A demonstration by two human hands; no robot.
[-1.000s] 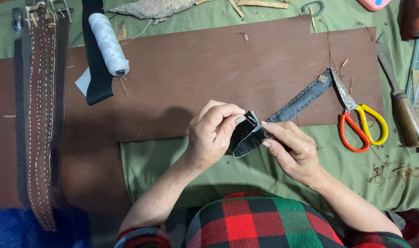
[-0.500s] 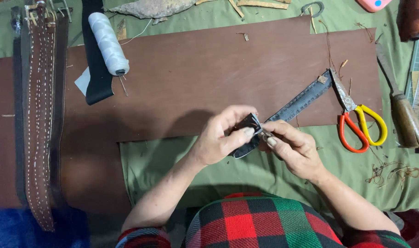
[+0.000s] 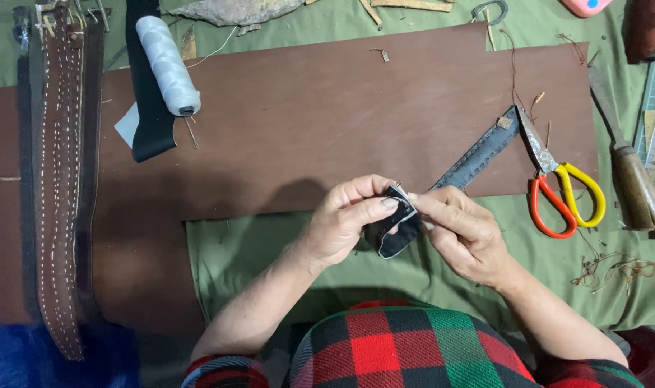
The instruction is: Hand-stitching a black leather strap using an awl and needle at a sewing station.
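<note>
- Green cloth (image 3: 284, 251) covered the bench, with a big brown leather sheet (image 3: 320, 122) laid across most of it.
- I saw my left hand (image 3: 345, 223) pinched on the folded end of a dark strap (image 3: 393, 228), thumb and forefinger clamped over the fold.
- My right hand (image 3: 462, 233) gripped the same strap end from the other side, fingertips closed tight against it. Could not tell whether it also held a needle; too small to see.
- Both hands met at the fold, just in front of the sheet's near edge, above the green cloth.
- Strap ran up and to the right from the hands, lying flat on the brown sheet, its far end near the scissors (image 3: 557, 183).
- Scissors had one red and one yellow handle loop, blades shut, tip pointing up toward the strap's far end.
- Wooden-handled tool (image 3: 629, 172) lay just to the right of the scissors, on the cloth.
- White thread spool (image 3: 168, 65) rested at upper left, partly on a black band (image 3: 149, 93).
- Stitched brown belts (image 3: 58, 179) lay lengthwise along the left edge.
- Loose thread scraps (image 3: 615, 269) sat on the cloth at lower right.
- Red, green and black plaid sleeves (image 3: 385, 352) showed at the bottom.
</note>
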